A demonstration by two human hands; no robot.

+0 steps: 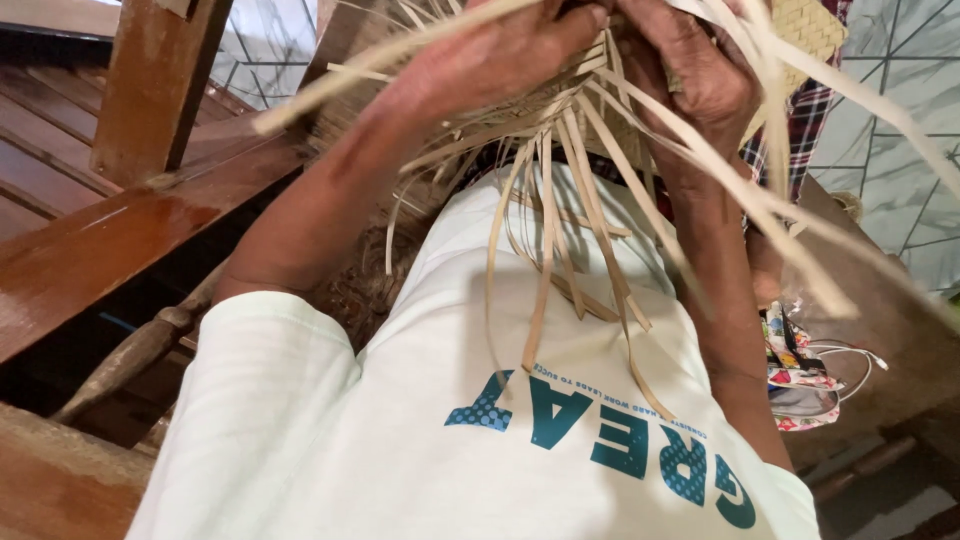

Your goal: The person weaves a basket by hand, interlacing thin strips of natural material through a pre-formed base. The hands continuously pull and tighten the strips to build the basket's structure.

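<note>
Two hands at work on one woven piece; left hand [510, 50] at 12 o'clock, fingers closed over the woven basket work [800, 25]; right hand [700, 70] just beside it toward 1 o'clock, fingers curled tight round the same weave. Progress, as judged: a patch of tight plaiting shows at 1 o'clock, finished; many loose straw strips [545, 250] hang unwoven toward 6 o'clock over the white shirt [400, 420], so much weaving seems left. Containers: the piece holds nothing visible; flowered cloth pouch [800, 385] at 4 o'clock, contents not discernible, a white cord beside it; wooden bench [90, 250] at 9 o'clock.
</note>
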